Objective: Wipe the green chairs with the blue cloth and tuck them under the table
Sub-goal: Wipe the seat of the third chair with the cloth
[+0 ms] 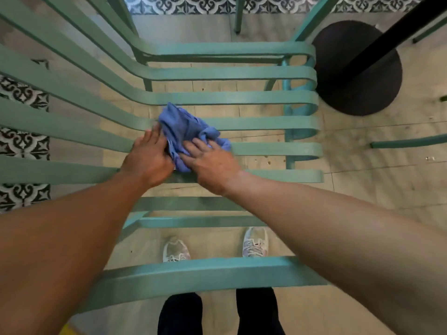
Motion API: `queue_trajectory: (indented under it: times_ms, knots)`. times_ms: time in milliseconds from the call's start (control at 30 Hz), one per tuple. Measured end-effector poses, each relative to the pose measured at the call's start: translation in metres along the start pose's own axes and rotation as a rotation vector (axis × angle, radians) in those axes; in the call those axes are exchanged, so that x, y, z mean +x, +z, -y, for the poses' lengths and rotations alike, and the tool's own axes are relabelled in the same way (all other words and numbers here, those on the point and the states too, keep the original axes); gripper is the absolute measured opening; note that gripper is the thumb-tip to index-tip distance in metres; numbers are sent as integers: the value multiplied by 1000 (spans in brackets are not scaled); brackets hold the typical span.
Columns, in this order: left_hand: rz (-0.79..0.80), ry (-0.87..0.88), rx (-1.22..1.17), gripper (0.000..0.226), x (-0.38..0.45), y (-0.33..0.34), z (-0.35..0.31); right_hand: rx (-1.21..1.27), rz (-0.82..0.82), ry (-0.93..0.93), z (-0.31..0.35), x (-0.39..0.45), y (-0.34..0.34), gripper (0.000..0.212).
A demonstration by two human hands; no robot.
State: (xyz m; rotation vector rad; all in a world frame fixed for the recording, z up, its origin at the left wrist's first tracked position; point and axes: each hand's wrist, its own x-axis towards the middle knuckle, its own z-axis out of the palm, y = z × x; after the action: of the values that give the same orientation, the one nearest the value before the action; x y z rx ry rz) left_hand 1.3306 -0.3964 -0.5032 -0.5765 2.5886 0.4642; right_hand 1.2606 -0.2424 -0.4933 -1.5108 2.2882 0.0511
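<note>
**Head view: both hands on the blue cloth at the chair seat**

Head view looks straight down through a green slatted chair [242,97] whose seat slats run left to right, the floor showing between them. A crumpled blue cloth [186,131] lies on the middle slats of the seat. The left hand [147,158] rests at the cloth's left edge, its fingers [154,136] curled onto the fabric and the slat below. The right hand [212,165] lies flat on the cloth's right side, fingers [200,146] spread and pressing rather than gripping. Beyond the seat's right end stands a black round pedestal base [358,68] with its post. Two pale sneakers [175,250] show below the slats.
</note>
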Motion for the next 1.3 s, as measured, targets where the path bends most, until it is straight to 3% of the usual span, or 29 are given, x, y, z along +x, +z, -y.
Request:
queue_trajectory:
  times_ms: [67, 167, 267, 300, 367, 433, 500, 567, 633, 767, 867, 967, 1133, 1200, 1300]
  knots:
    - [12, -26, 27, 70, -2, -1, -4, -65, 52, 13, -42, -43, -2, 57]
    - [28, -32, 42, 71, -3, 0, -6, -62, 121, 336, -95, -116, -21, 63]
    - [40, -38, 10, 65, -6, -2, -5, -60, 177, 584, -94, -127, -35, 57]
    - [36, -46, -19, 62, -5, -2, -7, -35, 121, 550, -83, -112, -32, 54]
    - [18, -79, -71, 60, -1, -4, -12, 54, 59, 315, -48, -69, -14, 51]
    - [3, -91, -70, 57, 1, -5, -12, 153, 93, 32, 11, -22, 1, 47]
    - [-1, -56, -59, 59, 2, -3, -6, 170, 137, -129, 60, 8, 5, 40]
    - [10, -34, -65, 61, 2, -2, -1, 83, 115, -198, 63, 14, 2, 41]
    - [11, -35, -46, 62, 1, 0, -2, -15, 120, -332, 24, -9, 2, 46]
    - [88, -87, -10, 89, -2, 2, -9, -243, 149, -272, -98, -120, -1, 57]
    - [110, -70, -1, 89, -5, 5, -8, -301, 248, -108, -155, -199, -15, 66]
    - [109, -81, -6, 89, -4, 9, -12, -253, 188, -29, -134, -194, -5, 60]
    - [67, -104, 25, 78, 0, 17, -17, -210, 62, -457, -19, -57, 21, 51]
    - [25, -84, 16, 69, 2, 19, -12, -180, 117, -491, 16, -17, 19, 49]
    - [-20, -56, 10, 68, 1, 19, -7, -200, 162, -581, -3, -22, 12, 49]
